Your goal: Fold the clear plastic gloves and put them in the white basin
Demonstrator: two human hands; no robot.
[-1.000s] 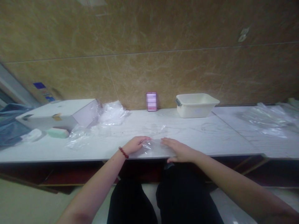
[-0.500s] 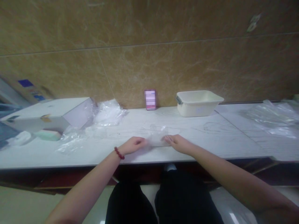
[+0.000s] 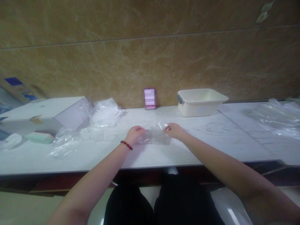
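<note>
A clear plastic bag is stretched between my two hands over the white tabletop. My left hand, with a red bead bracelet at its wrist, pinches the bag's left side. The opposite side is gripped by the fingers of my right hand. The bag is see-through, and I cannot make out whether anything lies inside it.
A phone leans on the wall, left of a cream plastic bin. To the left are a white box, a green sponge-like block and crumpled plastic bags. More clear bags lie at right.
Both hands have moved slightly away from me, raising the bag's edges. The bag now looks more spread and transparent. The camera view has shifted a little.
</note>
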